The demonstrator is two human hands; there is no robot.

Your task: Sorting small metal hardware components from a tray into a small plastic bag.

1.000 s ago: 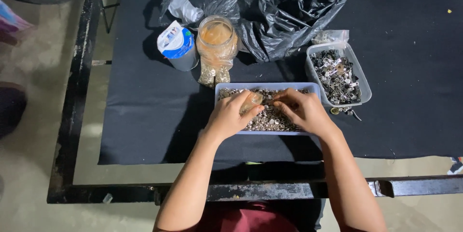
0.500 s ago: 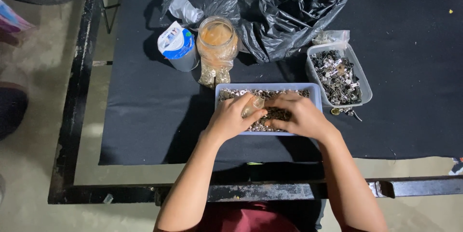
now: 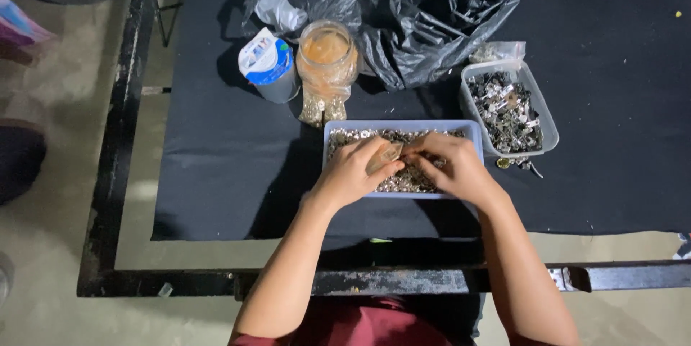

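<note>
Left hand [image 3: 354, 171]: fingers curled around a small clear packet [image 3: 384, 157], held over the blue tray [image 3: 403, 129] of small metal parts [image 3: 403, 180] on the worktop [image 3: 216, 159]. Right hand [image 3: 452, 166]: fingertips pinched at the packet mouth. Step judged: filling; next calls for steady pinching.

bare black tabletop [image 3: 216, 173] lies open left of the blue tray [image 3: 471, 134]; behind it a jar [image 3: 327, 55], cup [image 3: 268, 65] and black bag [image 3: 417, 15] crowd; a clear tub [image 3: 545, 130] blocks the right.
</note>
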